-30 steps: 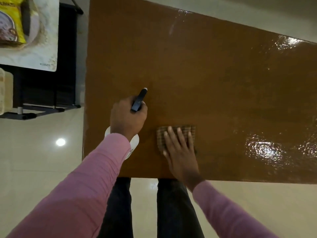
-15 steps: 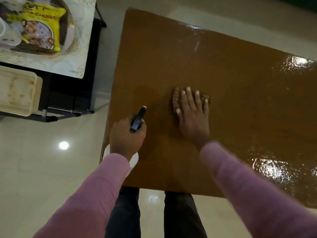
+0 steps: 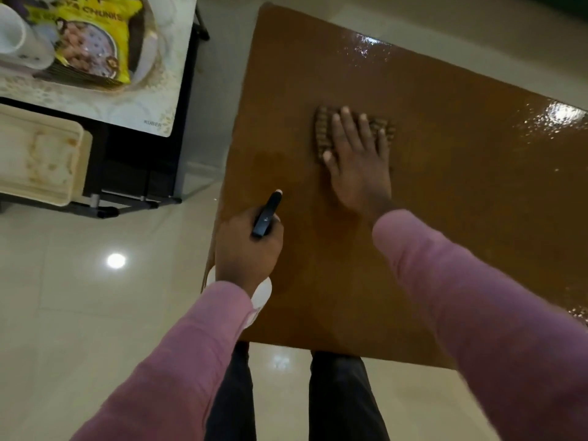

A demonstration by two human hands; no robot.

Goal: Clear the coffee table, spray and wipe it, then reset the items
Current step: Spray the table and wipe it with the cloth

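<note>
The brown coffee table (image 3: 445, 202) fills the right of the view, its top glossy and wet at the far right. My right hand (image 3: 358, 163) lies flat on a small checked cloth (image 3: 323, 135), pressing it onto the table's left-middle part. My left hand (image 3: 249, 246) grips a white spray bottle (image 3: 262, 294) with a black nozzle (image 3: 267, 214), held over the table's near left corner, nozzle pointing away from me. Most of the bottle is hidden under my hand and pink sleeve.
To the left stands a black-framed side stand (image 3: 127, 173) with a patterned mat bearing a yellow snack packet (image 3: 92, 39) in a bowl and a white cup (image 3: 12, 30). A cream tray (image 3: 38, 154) sits lower on it. Pale glossy floor (image 3: 79, 297) surrounds the table.
My right hand slid the cloth away from me, from near the front edge toward the table's middle. The left hand with the bottle stayed near the front left corner. The view shifted left.
</note>
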